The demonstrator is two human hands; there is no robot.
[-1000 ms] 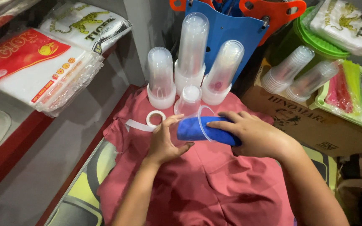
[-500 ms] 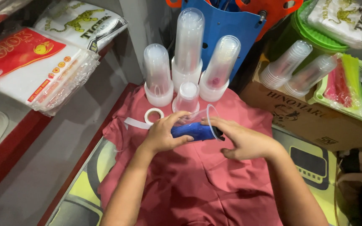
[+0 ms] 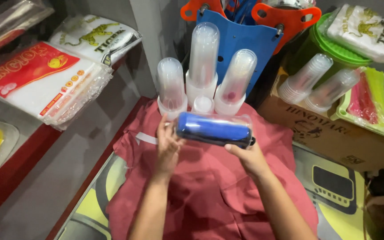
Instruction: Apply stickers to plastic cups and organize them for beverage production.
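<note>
Blue roll: blue roll (image 3: 213,129) inside a clear plastic sleeve, lying level between my two hands, lifted above the red cloth (image 3: 210,195) and just in front of the upright tubes.
Left hand: my left hand (image 3: 167,146) cups the roll's left end, fingers curled around the cap side; pressed on it, not spread.
Right hand: my right hand (image 3: 247,155) supports the right end from below, thumb on the underside and fingers closed round the back, so the roll stays level and does not slip out of the sleeve.
Why held so: one hand at each end keeps the long shape steady and leaves its middle free to look at.
Upright tubes: three clear tubes (image 3: 203,66) and a short white cap (image 3: 203,104) stand in a cluster behind the roll, close but not touching it as far as I can tell.
Blue board: blue plastic board (image 3: 245,40) with orange handles leans behind the tubes.
Cardboard box: brown box (image 3: 334,133) to the right, with stacked clear cups (image 3: 305,80) resting on top.
Left shelf: packs of plastic bags (image 3: 41,86) lie stacked there, well apart from my hands.
</note>
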